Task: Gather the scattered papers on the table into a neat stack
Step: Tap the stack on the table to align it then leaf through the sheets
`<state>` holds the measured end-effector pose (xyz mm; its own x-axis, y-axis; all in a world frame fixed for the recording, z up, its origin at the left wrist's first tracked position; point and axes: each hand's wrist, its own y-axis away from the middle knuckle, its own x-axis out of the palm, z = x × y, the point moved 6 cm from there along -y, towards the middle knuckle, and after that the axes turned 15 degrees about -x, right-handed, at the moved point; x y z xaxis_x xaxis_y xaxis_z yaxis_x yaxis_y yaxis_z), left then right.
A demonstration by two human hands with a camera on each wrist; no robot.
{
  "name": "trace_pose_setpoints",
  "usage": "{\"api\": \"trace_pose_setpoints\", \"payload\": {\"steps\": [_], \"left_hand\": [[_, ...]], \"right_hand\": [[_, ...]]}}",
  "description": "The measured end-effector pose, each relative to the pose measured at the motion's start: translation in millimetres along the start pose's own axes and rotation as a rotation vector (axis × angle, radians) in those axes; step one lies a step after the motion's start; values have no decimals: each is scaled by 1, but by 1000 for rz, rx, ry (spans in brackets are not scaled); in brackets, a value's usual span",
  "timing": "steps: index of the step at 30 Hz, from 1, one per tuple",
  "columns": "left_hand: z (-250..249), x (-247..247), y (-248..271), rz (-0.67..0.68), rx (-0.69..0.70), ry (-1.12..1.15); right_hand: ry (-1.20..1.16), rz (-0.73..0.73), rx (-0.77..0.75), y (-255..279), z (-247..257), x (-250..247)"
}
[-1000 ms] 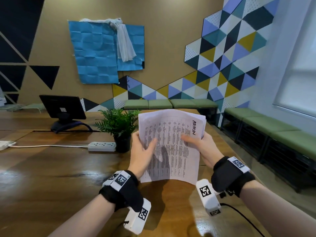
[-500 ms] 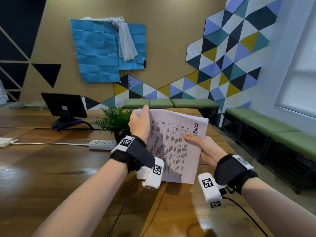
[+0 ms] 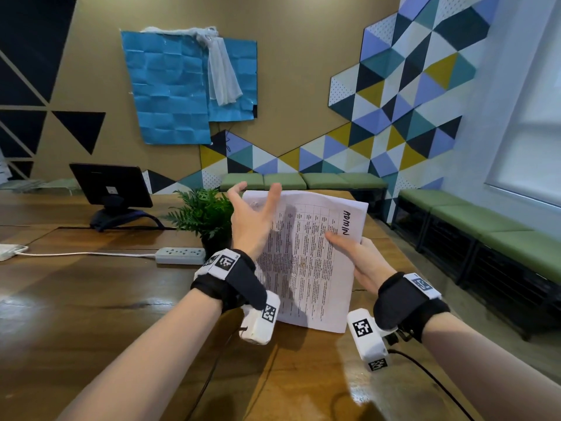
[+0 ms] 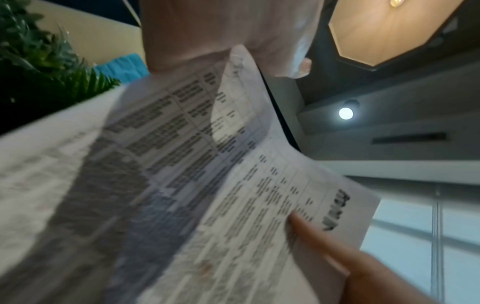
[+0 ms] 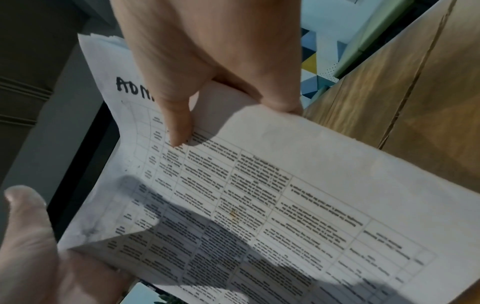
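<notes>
A stack of printed papers (image 3: 306, 262) with tables of text and a handwritten word at the top stands tilted on its lower edge over the wooden table (image 3: 91, 299). My right hand (image 3: 361, 262) grips its right edge, thumb on the front sheet (image 5: 179, 127), fingers behind. My left hand (image 3: 252, 217) is at the stack's top left corner with its fingers spread and straight, gripping nothing. The left wrist view has the papers (image 4: 207, 185) close up, the left palm (image 4: 221, 30) above their top edge and the right thumb (image 4: 324, 242) on the front. The sheets' (image 5: 259, 205) top edges look roughly aligned.
A small potted plant (image 3: 206, 217) stands just left of the papers, with a power strip (image 3: 180, 255) and its cord beside it. A dark monitor (image 3: 110, 185) sits further back left. Green benches (image 3: 485, 226) line the walls beyond the table's right edge.
My left hand slid from the stack's left edge up to its top left corner, then let go and spread its fingers. The right hand keeps its grip; the stack barely moved.
</notes>
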<state>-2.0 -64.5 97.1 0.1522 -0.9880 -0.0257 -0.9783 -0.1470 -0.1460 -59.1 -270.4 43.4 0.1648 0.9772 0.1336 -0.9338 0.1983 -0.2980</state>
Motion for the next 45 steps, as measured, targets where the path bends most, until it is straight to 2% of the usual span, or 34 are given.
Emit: {"api": "trace_pose_setpoints", "payload": {"steps": [3,8,11,14,17,21,27,32,35,39,41,43,45], "left_hand": [[14,-3,1,62,76,-77],[43,-13,-5,43,-21,-42],[25,-13,1,3,84,-68],[3,-13,15,-110,197,-138],[6,-8,29,-166,205,-218],[42,0,38,-79,70,-215],[88,-3,28,127,-159,-95],[111,-5,22,257,-295,0],[110,-6,24,291,-293,-7],[104,-9,18,267,-238,-81],[106,-7,16,284,-262,-128],[110,-4,20,345,-339,-151],[121,-1,28,410,-485,-190]], "right_hand": [[39,0,-5,0,-4,-3],[97,-3,-3,1,-18,-1],[121,-40,-116,0,-7,3],[134,-79,-218,-2,3,5],[154,-117,-230,2,-3,5],[160,-132,-127,9,-30,2],[9,-204,27,9,-53,-7],[-21,-100,122,9,-61,-6],[-15,-88,117,11,-62,-4],[87,-63,73,13,-45,-5],[141,-80,78,15,-39,-12],[216,-90,122,16,-43,-23],[312,-68,215,23,-58,-34]]}}
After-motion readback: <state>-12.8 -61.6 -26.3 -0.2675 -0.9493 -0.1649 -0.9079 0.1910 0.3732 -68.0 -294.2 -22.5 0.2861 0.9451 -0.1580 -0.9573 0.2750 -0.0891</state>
